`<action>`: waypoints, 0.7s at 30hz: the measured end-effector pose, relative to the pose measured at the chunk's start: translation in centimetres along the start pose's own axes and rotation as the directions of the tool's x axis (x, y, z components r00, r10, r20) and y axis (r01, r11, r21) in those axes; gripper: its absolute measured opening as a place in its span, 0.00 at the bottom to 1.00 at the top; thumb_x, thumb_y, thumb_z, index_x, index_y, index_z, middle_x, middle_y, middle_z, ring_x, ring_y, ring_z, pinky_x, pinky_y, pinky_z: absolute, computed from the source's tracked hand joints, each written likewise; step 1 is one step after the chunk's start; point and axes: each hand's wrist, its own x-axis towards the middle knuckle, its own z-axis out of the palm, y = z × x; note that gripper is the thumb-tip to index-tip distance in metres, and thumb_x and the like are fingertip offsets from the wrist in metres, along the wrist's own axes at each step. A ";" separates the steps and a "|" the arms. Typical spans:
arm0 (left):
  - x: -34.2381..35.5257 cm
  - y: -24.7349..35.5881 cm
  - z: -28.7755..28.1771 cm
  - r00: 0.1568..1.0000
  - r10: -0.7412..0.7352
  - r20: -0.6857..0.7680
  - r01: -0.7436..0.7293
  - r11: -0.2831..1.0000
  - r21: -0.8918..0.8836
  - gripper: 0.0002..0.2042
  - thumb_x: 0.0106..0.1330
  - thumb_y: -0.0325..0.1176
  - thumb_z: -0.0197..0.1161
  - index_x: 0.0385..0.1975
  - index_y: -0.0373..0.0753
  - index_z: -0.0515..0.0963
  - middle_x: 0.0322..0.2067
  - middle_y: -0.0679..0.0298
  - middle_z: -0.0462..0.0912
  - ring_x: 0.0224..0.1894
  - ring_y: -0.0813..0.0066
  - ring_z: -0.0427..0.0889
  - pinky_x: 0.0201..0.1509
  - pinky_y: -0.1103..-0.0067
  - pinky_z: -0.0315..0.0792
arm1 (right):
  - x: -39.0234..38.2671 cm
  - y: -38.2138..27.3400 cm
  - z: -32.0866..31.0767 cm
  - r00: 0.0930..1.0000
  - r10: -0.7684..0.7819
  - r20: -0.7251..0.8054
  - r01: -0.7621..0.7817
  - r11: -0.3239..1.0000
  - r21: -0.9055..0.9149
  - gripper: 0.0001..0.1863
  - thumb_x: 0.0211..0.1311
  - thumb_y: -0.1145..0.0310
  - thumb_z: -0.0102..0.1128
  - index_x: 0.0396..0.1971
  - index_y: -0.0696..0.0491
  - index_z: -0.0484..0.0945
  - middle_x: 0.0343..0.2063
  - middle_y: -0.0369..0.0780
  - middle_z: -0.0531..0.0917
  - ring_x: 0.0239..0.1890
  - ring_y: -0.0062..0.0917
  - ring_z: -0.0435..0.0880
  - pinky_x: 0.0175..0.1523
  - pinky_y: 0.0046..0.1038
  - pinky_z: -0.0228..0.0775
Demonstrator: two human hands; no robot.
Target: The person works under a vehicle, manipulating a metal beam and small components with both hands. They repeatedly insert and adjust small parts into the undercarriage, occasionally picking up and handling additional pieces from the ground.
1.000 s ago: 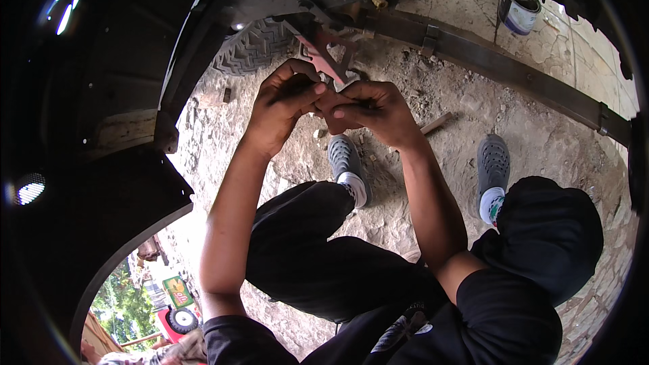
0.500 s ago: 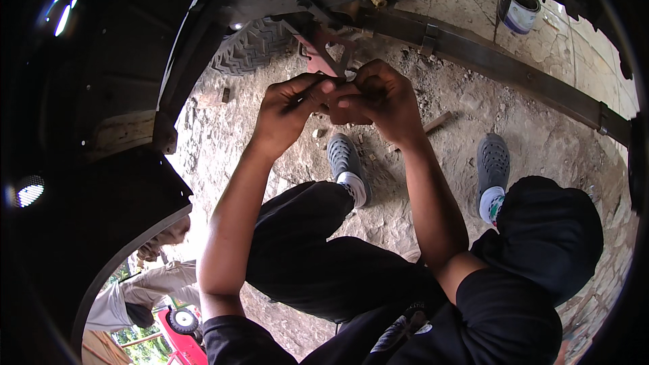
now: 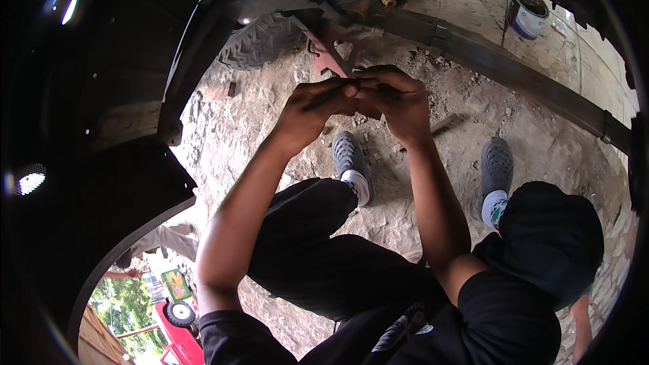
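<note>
My left hand (image 3: 313, 109) and my right hand (image 3: 400, 108) meet just in front of a pink-red metal bracket (image 3: 328, 55) under a dark metal body. Both have fingers closed round a small reddish-brown piece (image 3: 365, 109), mostly hidden by my fingers; whether it touches the bracket I cannot tell. The bracket hangs beside a treaded black tyre (image 3: 250, 46). My two shoes rest on the rough dirt ground beneath my hands.
A long metal beam (image 3: 493, 67) crosses behind my hands, with a paint can (image 3: 527, 17) beyond. Dark panels (image 3: 101, 135) curve round the left. A co-worker's trousered leg (image 3: 169, 240), a red toy-like vehicle (image 3: 179, 334) and another person's bare arm (image 3: 580, 324) show at the lower edges.
Both hands and the piece have shifted right and slightly upward toward the bracket, fingers drawn closer together. The co-worker at lower left has moved, and a bare arm has appeared at lower right.
</note>
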 end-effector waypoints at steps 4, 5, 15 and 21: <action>0.5 -0.8 -0.2 0.992 0.103 -0.066 -0.088 0.975 0.204 0.14 0.74 0.40 0.65 0.45 0.35 0.86 0.40 0.56 0.90 0.40 0.74 0.88 0.48 0.79 0.77 | -0.6 -0.1 0.9 0.996 0.048 -0.072 -0.043 0.997 0.065 0.11 0.59 0.82 0.71 0.43 0.62 0.86 0.40 0.42 0.88 0.41 0.22 0.89 0.46 0.21 0.83; 0.7 -1.1 -0.3 0.983 0.168 -0.078 -0.134 0.936 0.326 0.13 0.73 0.40 0.66 0.43 0.36 0.87 0.40 0.56 0.90 0.39 0.75 0.88 0.47 0.80 0.77 | -0.6 -0.1 1.0 0.993 0.077 -0.086 -0.068 0.992 0.103 0.10 0.60 0.82 0.71 0.42 0.63 0.86 0.40 0.42 0.89 0.40 0.22 0.89 0.45 0.20 0.83; 0.5 -0.4 -0.4 0.969 0.234 -0.074 -0.207 0.941 0.266 0.12 0.67 0.26 0.70 0.49 0.32 0.84 0.40 0.61 0.89 0.43 0.78 0.86 0.51 0.80 0.79 | 0.0 1.0 -0.4 0.993 0.112 -0.028 -0.112 0.993 -0.019 0.07 0.63 0.75 0.72 0.39 0.61 0.86 0.33 0.41 0.90 0.33 0.18 0.87 0.40 0.19 0.77; 0.8 -0.9 -0.5 0.973 0.211 -0.095 -0.176 0.941 0.290 0.12 0.66 0.24 0.71 0.48 0.33 0.84 0.41 0.61 0.90 0.46 0.75 0.86 0.52 0.78 0.80 | 0.1 0.5 -0.9 0.962 0.261 0.086 -0.271 0.953 0.139 0.07 0.64 0.74 0.71 0.39 0.59 0.88 0.40 0.42 0.91 0.41 0.20 0.87 0.50 0.23 0.77</action>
